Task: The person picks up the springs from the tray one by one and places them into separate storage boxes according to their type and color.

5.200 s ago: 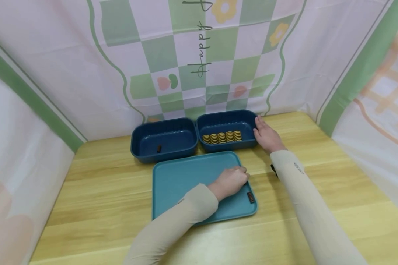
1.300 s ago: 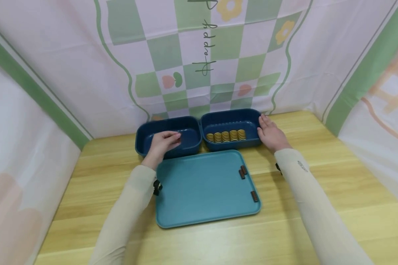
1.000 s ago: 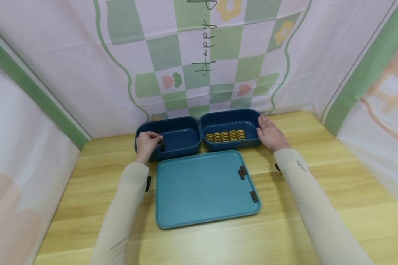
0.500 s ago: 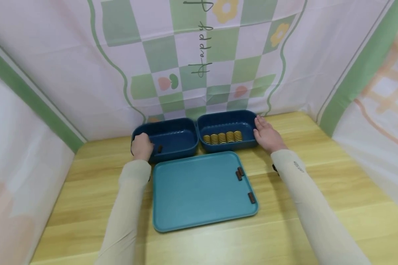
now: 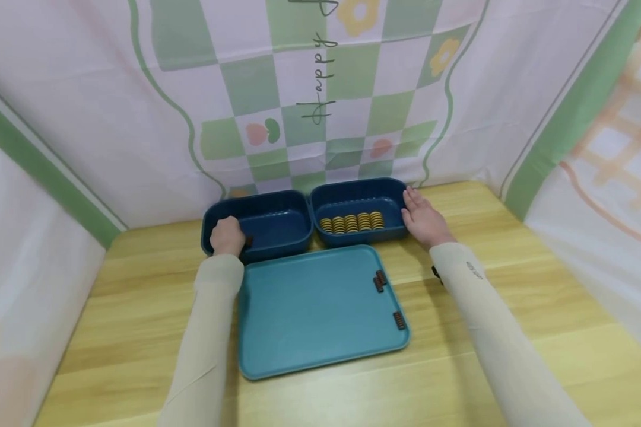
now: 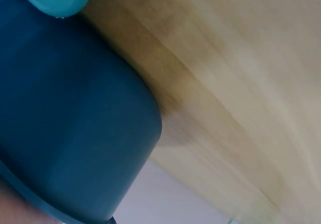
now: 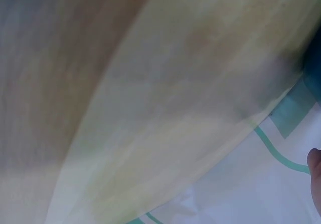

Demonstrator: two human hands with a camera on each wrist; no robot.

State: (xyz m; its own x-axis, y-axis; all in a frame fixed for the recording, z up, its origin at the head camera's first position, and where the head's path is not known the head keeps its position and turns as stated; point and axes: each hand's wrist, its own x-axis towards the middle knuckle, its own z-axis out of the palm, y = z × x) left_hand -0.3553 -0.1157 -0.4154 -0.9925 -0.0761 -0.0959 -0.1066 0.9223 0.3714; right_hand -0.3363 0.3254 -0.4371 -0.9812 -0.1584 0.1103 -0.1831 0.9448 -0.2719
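Note:
My left hand (image 5: 228, 237) reaches over the front left wall of the left dark-blue bin (image 5: 299, 242), its back towards the head camera and its fingers hidden inside. A small dark-brown ridged block (image 5: 248, 241) lies just right of the knuckles; whether the fingers touch it is hidden. In the left wrist view, the bin's outer wall (image 6: 85, 118) blocks the fingers. My right hand (image 5: 426, 224) rests with extended fingers against the right end of the right dark-blue bin (image 5: 390, 235). That bin holds several rows of round yellow-and-black discs (image 5: 351, 223).
A teal tray (image 5: 315, 314) lies in front of the bins. Near its right edge are two brown ridged blocks (image 5: 379, 281) side by side and another brown block (image 5: 399, 321) lower down. A patterned cloth (image 5: 320, 142) hangs close behind the bins on the wooden table (image 5: 139, 308).
My left hand went from the tray's right side to the left bin, pinching something brown there, then moved left and lowered inside. My right hand stayed at the right bin.

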